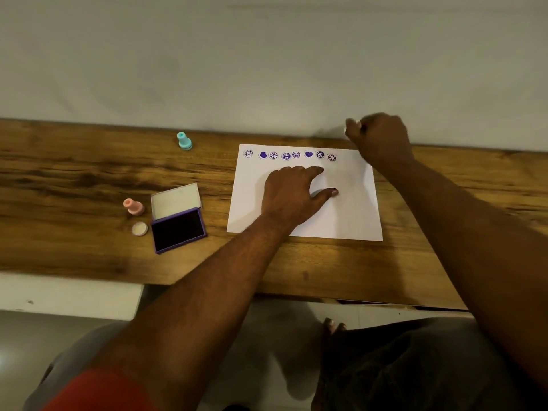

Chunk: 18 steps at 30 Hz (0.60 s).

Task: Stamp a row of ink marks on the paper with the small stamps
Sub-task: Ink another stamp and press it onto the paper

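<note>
the left hand (292, 192) lies flat and spread on the paper (350, 215), fingers open, gripping nothing, just pinning the sheet to the tabletop (89, 179). the right hand (381, 137) is curled closed just beyond the paper's far right corner; something pale shows at its fingertips, probably a small stamp, but i cannot tell for sure what it has hold of. the row of purple marks (290, 155) runs just beyond the left fingertips, along the paper's far edge, from left toward the right hand, with blank room left at the right-hand end. the paper's long axis runs left to right, slightly skewed. well to the left of the left hand sit the open ink pad (178, 229), a pink stamp (134, 206) tipped on its side beside it, a round cap (139, 228), and farther off a teal stamp (184, 140), also tipped. the stamps look light, rigid plastic, likely to roll; best pinched at the narrow neck, print face down. the paper is thin and slides easily, so it needs holding down.
</note>
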{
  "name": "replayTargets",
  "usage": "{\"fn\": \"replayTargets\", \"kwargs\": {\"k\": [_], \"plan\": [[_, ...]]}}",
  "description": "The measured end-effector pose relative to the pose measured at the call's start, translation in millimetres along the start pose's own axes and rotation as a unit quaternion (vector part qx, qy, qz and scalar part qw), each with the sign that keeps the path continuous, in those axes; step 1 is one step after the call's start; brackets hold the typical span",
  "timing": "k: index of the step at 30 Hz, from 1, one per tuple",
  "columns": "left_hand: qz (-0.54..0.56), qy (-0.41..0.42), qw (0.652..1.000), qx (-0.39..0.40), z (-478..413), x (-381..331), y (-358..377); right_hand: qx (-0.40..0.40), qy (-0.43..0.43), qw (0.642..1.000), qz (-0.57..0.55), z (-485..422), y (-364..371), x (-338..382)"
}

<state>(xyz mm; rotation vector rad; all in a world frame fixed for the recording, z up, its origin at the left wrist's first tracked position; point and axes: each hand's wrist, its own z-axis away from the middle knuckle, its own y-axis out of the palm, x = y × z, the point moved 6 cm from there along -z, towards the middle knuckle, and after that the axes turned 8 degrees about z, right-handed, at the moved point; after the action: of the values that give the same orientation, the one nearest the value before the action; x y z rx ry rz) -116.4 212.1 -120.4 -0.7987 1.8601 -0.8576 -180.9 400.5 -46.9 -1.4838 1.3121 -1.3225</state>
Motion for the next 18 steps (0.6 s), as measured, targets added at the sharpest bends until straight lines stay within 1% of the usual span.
{"fn": "replayTargets", "kwargs": {"k": [3,4,5,6,8,9,10,18], "plan": [[0.001,0.002,1.000,0.007,-1,0,2,-0.150,-0.025,0.988,0.027,-16,-42,19],[0.002,0.002,1.000,0.007,-1,0,1,-0.175,-0.026,0.984,0.037,-16,-46,22],[0.001,0.003,1.000,0.006,-1,0,0,-0.172,-0.027,0.983,0.054,-13,-40,25],[0.000,0.006,1.000,0.003,-1,0,0,-0.133,-0.032,0.987,0.079,-9,-23,24],[-0.006,0.010,1.000,-0.007,0,0,-2,0.016,-0.027,0.990,0.134,6,26,15],[-0.006,0.010,1.000,-0.008,1,-1,-3,0.067,-0.016,0.987,0.143,13,41,9],[-0.006,0.008,1.000,-0.006,1,-1,-4,0.084,-0.005,0.986,0.144,16,49,4],[0.001,-0.002,1.000,0.018,1,-4,-4,0.077,0.016,0.984,0.157,18,49,3]]}}
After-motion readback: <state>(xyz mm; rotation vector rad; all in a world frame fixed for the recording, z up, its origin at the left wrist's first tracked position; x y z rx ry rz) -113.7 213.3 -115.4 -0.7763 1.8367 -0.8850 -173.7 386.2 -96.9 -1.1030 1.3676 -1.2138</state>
